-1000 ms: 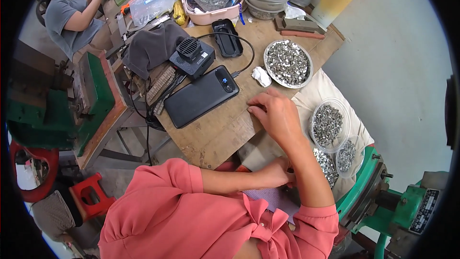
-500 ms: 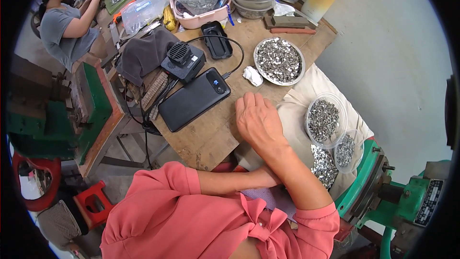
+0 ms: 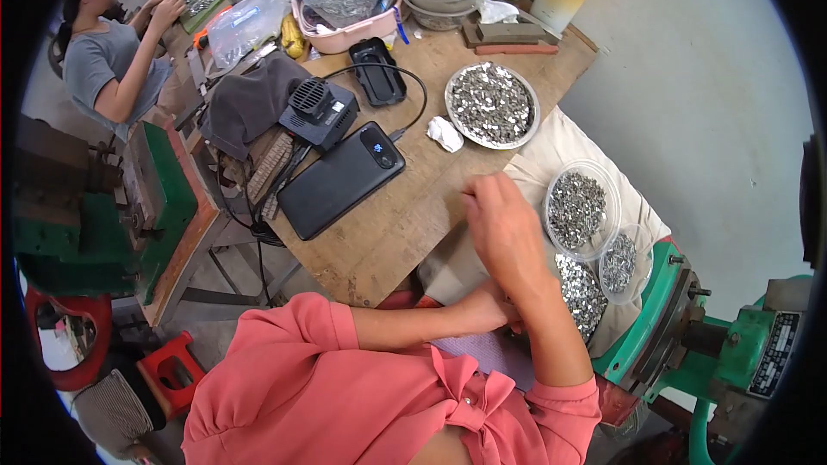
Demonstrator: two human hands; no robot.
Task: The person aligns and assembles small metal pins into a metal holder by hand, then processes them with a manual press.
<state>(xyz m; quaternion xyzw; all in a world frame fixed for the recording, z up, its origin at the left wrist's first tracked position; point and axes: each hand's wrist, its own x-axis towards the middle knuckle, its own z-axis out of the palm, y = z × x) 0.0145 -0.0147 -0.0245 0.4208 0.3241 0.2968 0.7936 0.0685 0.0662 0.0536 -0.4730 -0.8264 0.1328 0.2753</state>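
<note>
My right hand [image 3: 501, 228] is closed, its fingers bent toward the table edge, over the beige cloth. Whatever its fingertips may hold is hidden. My left hand [image 3: 493, 308] is low in front of my body, partly behind my right forearm, so its fingers are mostly hidden. Right of my right hand, a clear round tub [image 3: 579, 209] holds small silvery metal pieces. A smaller clear tub [image 3: 618, 264] with similar pieces touches it. Loose shiny metal pieces [image 3: 579, 297] lie on the beige cloth [image 3: 551, 153] beside my right forearm.
A round dish [image 3: 491, 108] heaped with metal pieces is on the wooden table [image 3: 353, 250], near crumpled white tissue [image 3: 445, 133]. A black power bank [image 3: 342, 179] with a cable lies leftward. Green machinery [image 3: 642, 319] stands at right. A co-worker [image 3: 108, 60] sits far left.
My right hand has moved right and slightly toward me, away from the tabletop. A little more of my left hand shows below it. The whole view has shifted slightly.
</note>
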